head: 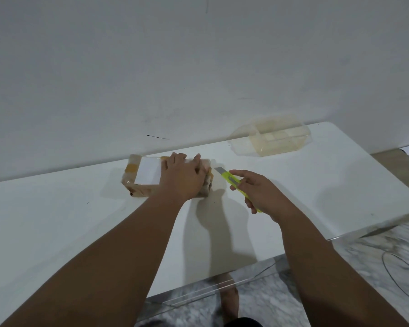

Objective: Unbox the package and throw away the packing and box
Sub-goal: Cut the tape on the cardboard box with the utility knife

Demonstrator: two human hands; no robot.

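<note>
Tape-wrapped brown cardboard package (149,177) sits sealed on the white worktop (57,220). Left hand (183,178) presses it flat, right hand (261,193) grips a yellow-green box cutter (232,181) beside it. No cut visible, so everything's left.

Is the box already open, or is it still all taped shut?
Still shut. The package is wrapped in tape and film with its white label intact, the left hand presses on it, and the yellow knife sits beside it.

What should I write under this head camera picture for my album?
Left hand presses down a taped package while right hand aims a yellow box cutter at it.
</note>
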